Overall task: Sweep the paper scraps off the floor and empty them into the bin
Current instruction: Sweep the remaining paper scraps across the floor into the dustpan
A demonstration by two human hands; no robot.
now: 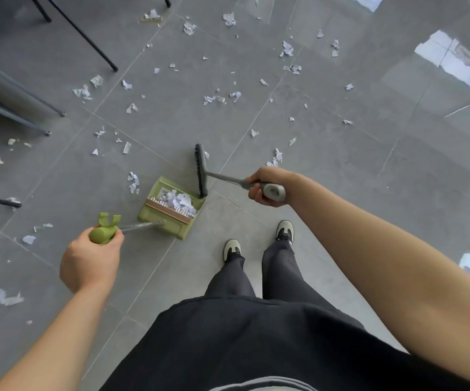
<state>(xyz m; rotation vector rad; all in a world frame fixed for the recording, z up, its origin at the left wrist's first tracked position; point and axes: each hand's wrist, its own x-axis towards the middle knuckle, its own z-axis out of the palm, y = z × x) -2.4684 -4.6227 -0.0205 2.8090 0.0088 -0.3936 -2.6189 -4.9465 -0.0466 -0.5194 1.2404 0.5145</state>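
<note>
Scraps of white paper (213, 99) lie scattered over the grey tiled floor (341, 170), most of them ahead and to the left; no print on them can be read. The left hand (90, 261) has its fingers wrapped round the green handle of a dustpan (169, 218), which sits on the floor holding a heap of crumpled paper. The right hand (267, 187) grips the grey handle of a broom (201, 170), its head just beside the pan's mouth. Black chair legs (87, 38) stand upper left. Two shoes (232, 248) stand behind the pan.
</note>
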